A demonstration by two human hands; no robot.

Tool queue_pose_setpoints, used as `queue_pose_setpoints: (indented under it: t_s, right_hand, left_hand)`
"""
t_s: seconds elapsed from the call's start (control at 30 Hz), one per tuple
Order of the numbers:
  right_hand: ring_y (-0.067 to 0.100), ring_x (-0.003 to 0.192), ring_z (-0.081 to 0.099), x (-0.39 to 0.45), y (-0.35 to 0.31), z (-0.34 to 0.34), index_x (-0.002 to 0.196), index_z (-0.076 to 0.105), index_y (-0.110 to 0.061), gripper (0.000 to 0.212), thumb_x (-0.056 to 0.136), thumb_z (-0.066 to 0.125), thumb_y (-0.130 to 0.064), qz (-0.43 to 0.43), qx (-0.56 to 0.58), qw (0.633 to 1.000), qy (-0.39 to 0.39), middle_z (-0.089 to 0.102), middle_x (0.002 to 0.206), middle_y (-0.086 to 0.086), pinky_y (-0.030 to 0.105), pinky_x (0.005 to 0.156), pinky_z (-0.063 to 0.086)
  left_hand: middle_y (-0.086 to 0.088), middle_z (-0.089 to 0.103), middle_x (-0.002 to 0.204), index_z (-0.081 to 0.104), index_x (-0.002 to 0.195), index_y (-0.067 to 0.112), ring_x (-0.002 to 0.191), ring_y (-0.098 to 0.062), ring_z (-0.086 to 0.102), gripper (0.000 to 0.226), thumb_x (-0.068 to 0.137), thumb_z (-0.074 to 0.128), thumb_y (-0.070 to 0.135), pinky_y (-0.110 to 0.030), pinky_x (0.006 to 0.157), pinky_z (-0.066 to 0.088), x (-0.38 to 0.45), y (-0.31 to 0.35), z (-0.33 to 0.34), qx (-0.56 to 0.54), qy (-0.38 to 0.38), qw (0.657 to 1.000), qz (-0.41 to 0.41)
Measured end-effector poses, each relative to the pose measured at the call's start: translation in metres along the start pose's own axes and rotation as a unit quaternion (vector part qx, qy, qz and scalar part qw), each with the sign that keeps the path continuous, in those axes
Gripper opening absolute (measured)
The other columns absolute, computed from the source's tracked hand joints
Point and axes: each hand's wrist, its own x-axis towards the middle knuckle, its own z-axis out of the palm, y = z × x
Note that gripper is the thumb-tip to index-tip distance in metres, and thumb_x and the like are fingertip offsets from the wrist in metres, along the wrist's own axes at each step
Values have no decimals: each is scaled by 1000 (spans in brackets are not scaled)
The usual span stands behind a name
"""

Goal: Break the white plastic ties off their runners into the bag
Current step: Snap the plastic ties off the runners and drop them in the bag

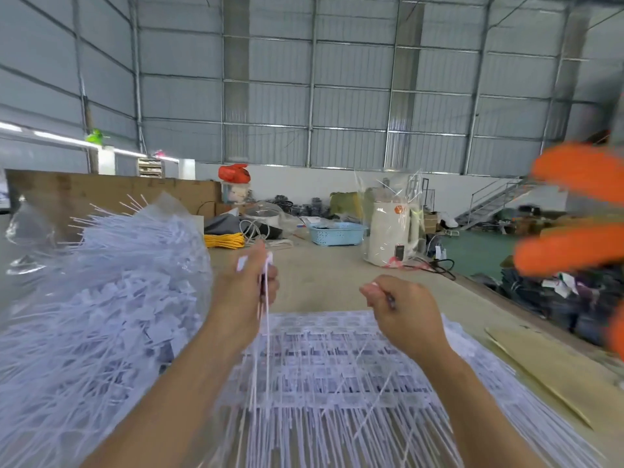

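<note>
**Both hands pinching ties above the runner stack**

Left hand (248,285) raised over the table (324,275), fingers curled round a small bunch of white ties (266,332) whose thin tails hang down to the stack. Right hand (401,309) apart from it, fingers curled, pinching a small white piece (374,286) at the fingertips; what it is exactly is too blurred to tell. Stack of ties on runners (337,366) lies flat on the table below both forearms. Clear plastic bag (101,298), heaped with loose white ties, sits just left of the left arm, touching the stack. Further back: blue basket (337,234), white kettle (391,231) in clear wrap, yellow cable coil (224,240). Blurred orange shapes (574,211) at right edge.
</note>
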Motion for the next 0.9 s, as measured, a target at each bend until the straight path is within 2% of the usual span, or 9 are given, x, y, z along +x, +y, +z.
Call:
queue_pose_setpoints:
  t_s: [0.1,0.2,0.23,0.37,0.47,0.53,0.7,0.83,0.9]
  right_hand:
    - [25,60,51,-4,4,5,68,55,-14,32,95,50,-30,9,-14,1000,-13,52,58,1,34,57,41]
    - [27,62,54,-4,1,7,73,58,-10,32,95,50,-31,-16,-5,1000,3,58,62,5,35,56,43]
    - [28,62,54,-3,0,7,74,59,-9,32,95,50,-32,-21,-6,1000,3,57,61,4,35,56,43]
    - [22,59,44,-4,-1,8,69,48,-19,31,95,48,-35,-21,-20,999,-17,39,51,-8,30,53,29]
    - [20,58,42,-3,-3,10,68,48,-20,32,95,48,-37,-19,-27,999,-17,35,49,-9,29,53,25]
    - [20,60,43,-2,-1,10,70,51,-18,32,95,47,-37,-15,-29,999,-17,37,51,-9,29,53,26]
    - [20,61,45,-4,0,11,71,53,-18,32,95,48,-37,-14,-29,999,-17,44,55,-5,31,54,30]
    - [20,59,44,-3,1,11,69,50,-19,32,95,48,-37,-13,-26,999,-17,39,50,-8,31,52,27]
    - [23,61,49,-3,2,11,71,54,-14,34,95,48,-36,-17,-13,1000,-16,47,54,-5,33,55,35]
  left_hand:
    - [9,55,51,51,79,23,43,-5,51,18,96,53,28,-13,39,39,-12,59,7,-13,1,982,188]
    - [9,58,51,53,102,25,33,-2,47,6,96,51,24,-13,33,35,16,97,-24,195,66,943,261]
    - [3,62,57,51,113,22,34,-8,50,19,95,53,27,-20,36,39,28,100,-40,281,102,920,252]
    - [-26,55,81,48,113,6,75,-46,58,30,91,59,24,-53,66,48,46,68,-114,631,174,718,237]
    - [-31,49,69,49,95,-4,63,-47,54,25,79,69,-1,-58,61,48,52,32,-165,741,170,622,187]
    - [-32,50,73,58,85,-3,62,-48,53,22,77,70,13,-59,55,47,56,6,-186,794,139,571,152]
    - [-26,62,82,63,101,7,68,-45,60,58,94,33,57,-50,55,48,61,-18,-202,826,93,514,211]
    - [-29,63,97,68,117,15,87,-47,61,94,82,11,81,-50,71,49,63,-1,-189,831,48,527,172]
    - [-33,59,99,70,114,18,88,-49,59,98,77,11,85,-53,75,47,55,6,-175,813,83,537,209]
